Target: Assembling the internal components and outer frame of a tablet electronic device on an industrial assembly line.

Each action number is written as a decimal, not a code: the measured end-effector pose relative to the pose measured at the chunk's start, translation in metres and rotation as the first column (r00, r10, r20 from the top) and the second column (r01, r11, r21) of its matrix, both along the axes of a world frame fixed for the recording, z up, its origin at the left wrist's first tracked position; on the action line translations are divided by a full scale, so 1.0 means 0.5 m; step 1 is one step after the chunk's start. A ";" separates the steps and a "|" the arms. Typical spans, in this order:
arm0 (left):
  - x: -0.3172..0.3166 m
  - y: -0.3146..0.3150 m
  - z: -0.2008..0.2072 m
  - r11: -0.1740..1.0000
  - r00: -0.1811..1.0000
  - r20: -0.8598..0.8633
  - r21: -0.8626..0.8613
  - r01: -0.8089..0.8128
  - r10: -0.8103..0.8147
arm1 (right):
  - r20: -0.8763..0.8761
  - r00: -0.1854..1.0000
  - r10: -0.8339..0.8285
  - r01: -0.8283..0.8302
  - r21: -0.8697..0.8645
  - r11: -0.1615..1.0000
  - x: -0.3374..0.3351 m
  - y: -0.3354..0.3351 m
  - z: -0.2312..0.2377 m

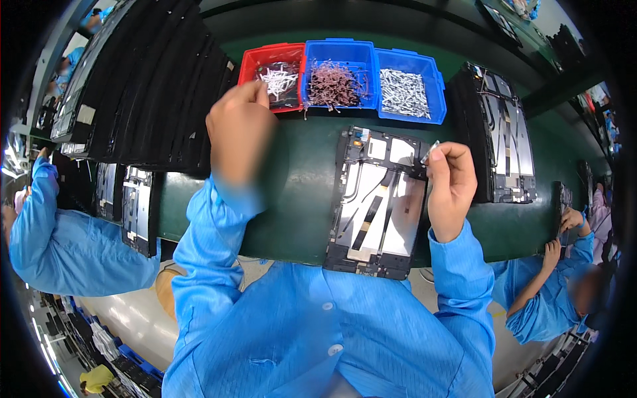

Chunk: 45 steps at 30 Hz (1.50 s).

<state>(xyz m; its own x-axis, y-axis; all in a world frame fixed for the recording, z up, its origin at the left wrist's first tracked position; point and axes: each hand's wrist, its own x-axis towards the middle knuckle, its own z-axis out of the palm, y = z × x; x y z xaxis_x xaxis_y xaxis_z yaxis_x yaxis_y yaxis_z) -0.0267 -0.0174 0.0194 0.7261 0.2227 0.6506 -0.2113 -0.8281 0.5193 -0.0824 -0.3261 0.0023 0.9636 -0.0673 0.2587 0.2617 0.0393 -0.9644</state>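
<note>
At the near left corner of a red bin (292, 107), my left hand (240, 129) is bent with its fingers curled together beside white strip-like pieces (279, 79). Whatever its fingertips may hold is hidden, and the wrist is blurred. My right hand (451, 189) pinches a small silvery-white piece (430, 152) between thumb and forefinger, just over the upper right corner of an opened tablet (398, 219). The tablet lies upright before me, its inside showing silver panels, black ribbon cables and a black frame.
A blue bin (340, 45) of pinkish-brown wired parts and another blue bin (434, 106) of small silvery pieces adjoin the red one. Black trays (166, 86) stand stacked at left. More opened tablets (507, 139) stack at right. Co-workers in blue sit either side.
</note>
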 end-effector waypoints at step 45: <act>-0.232 -0.128 -0.017 0.925 0.880 0.289 0.162 0.343 -0.377 | -0.099 0.786 0.610 -0.570 0.263 0.778 -0.076 0.098 0.236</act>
<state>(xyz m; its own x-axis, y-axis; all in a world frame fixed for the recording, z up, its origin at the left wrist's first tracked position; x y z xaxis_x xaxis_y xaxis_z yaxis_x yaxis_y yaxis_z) -0.1428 -0.0817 0.0108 0.5019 -0.0957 0.8596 -0.6403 -0.7092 0.2949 -0.1204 -0.2770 0.1204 0.8574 0.4966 0.1351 -0.0457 0.3349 -0.9411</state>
